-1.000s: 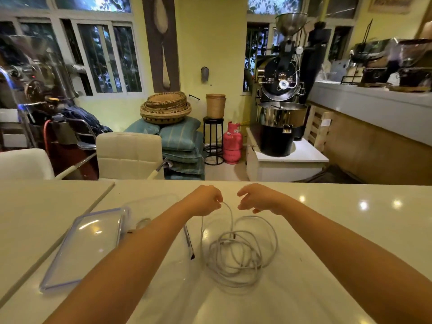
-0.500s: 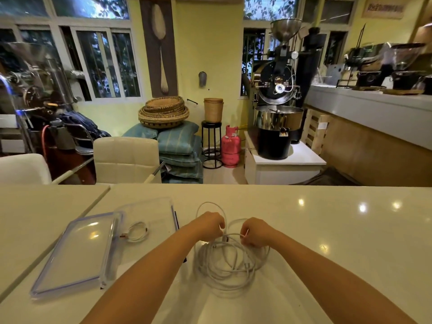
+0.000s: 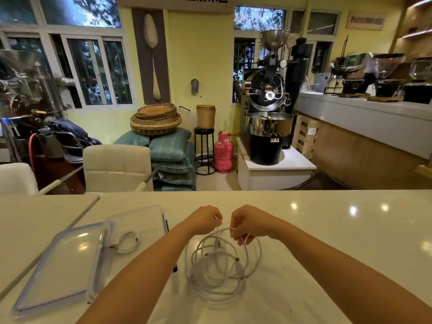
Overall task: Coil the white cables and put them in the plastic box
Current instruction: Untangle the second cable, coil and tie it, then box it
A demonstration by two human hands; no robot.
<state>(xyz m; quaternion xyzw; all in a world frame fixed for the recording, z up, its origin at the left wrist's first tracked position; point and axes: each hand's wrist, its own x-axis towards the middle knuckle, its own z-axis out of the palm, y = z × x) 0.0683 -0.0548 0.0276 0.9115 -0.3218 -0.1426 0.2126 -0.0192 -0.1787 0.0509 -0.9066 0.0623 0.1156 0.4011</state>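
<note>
A loose tangle of white cables (image 3: 219,265) lies on the white table, right in front of me. My left hand (image 3: 205,219) is curled above its far edge and pinches a cable end. My right hand (image 3: 245,224) is next to it, fingers curled round a strand of the same tangle. To the left stands the clear plastic box (image 3: 149,217) with one small coiled white cable (image 3: 127,242) inside. My left forearm crosses in front of the box's right side.
The box's clear lid with a blue rim (image 3: 63,265) lies flat to the left of the box. The table's far edge (image 3: 304,190) runs across the view. Cream chairs (image 3: 117,168) stand behind it at the left.
Both hands dropped onto the tangle, then rose again and moved away from me, drawing a strand up. The cable loops have spread wider on the table.
</note>
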